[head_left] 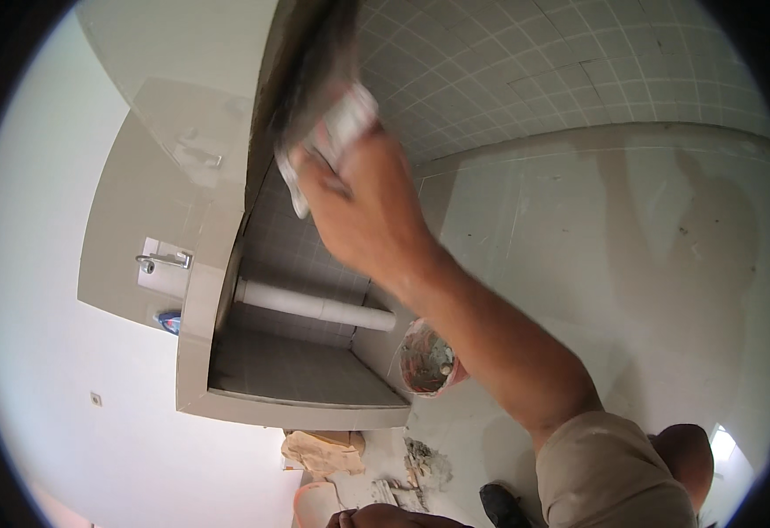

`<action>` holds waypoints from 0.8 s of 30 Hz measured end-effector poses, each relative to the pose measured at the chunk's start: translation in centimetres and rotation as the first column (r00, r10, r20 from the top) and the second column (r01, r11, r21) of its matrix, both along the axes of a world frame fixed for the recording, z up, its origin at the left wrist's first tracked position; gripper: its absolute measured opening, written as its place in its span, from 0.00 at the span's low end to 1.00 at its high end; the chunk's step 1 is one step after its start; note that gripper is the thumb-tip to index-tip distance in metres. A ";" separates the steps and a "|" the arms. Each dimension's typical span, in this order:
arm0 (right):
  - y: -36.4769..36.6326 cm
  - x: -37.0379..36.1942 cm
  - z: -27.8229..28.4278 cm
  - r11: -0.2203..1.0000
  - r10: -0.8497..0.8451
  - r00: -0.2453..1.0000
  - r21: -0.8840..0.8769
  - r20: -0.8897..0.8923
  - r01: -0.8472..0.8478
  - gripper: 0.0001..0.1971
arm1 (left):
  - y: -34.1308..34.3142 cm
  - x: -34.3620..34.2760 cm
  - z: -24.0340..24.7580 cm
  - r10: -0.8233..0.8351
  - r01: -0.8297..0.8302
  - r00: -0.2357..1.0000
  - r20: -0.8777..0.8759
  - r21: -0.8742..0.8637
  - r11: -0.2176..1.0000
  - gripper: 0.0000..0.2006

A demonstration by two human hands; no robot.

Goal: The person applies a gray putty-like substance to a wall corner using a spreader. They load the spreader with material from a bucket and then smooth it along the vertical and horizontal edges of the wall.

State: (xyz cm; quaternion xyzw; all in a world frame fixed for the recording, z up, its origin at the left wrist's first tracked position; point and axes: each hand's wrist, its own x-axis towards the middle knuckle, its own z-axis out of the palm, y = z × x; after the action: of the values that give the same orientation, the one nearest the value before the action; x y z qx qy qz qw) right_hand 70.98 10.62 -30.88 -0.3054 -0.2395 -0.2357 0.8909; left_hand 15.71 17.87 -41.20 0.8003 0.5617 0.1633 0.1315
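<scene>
My right arm reaches up across the middle, and my right hand point(363, 198) is closed around a crumpled white-and-pink cloth point(345, 123). Motion smears the cloth and a greyish flat shape above it. Both are close against the dark underside edge of a beige tiled counter point(218, 198). At the bottom rim only a small part of my left hand point(343, 519) shows. Its fingers are mostly cut off, so what it holds is hidden. Below my right forearm, a reddish bucket point(433, 356) with grey mortar-like residue stands on the floor.
A white pipe point(315, 305) crosses the grey-tiled recess under the counter. On the counter are a metal tap point(165, 260) and a blue item point(169, 322). Brown paper sacking point(323, 451), mortar rubble point(427, 465) and an orange-rimmed tub point(315, 504) lie near my dark shoe point(500, 504).
</scene>
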 end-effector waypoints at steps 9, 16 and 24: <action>0.9 9.5 -1.9 0.949 0.234 0.941 0.269 -0.245 -0.166 0.16 | 0.6 0.8 -0.2 -0.038 0.039 0.999 -0.038 0.006 0.999 0.18; 1.7 7.9 0.4 0.837 0.503 0.845 0.346 -0.182 -0.424 0.16 | 0.1 -1.0 0.3 -0.014 0.014 1.000 -0.007 0.022 1.000 0.18; 4.1 3.2 1.1 0.902 0.308 0.949 0.338 -0.066 -0.269 0.23 | -0.1 -2.4 0.0 0.014 -0.014 1.000 -0.006 0.025 1.000 0.19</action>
State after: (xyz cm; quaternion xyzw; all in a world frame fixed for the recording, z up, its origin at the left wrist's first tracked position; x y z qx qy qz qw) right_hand 74.16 14.75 -29.78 -0.1287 -0.1872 -0.1189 0.9666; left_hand 13.28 17.77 -41.21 0.7985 0.5655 0.1688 0.1186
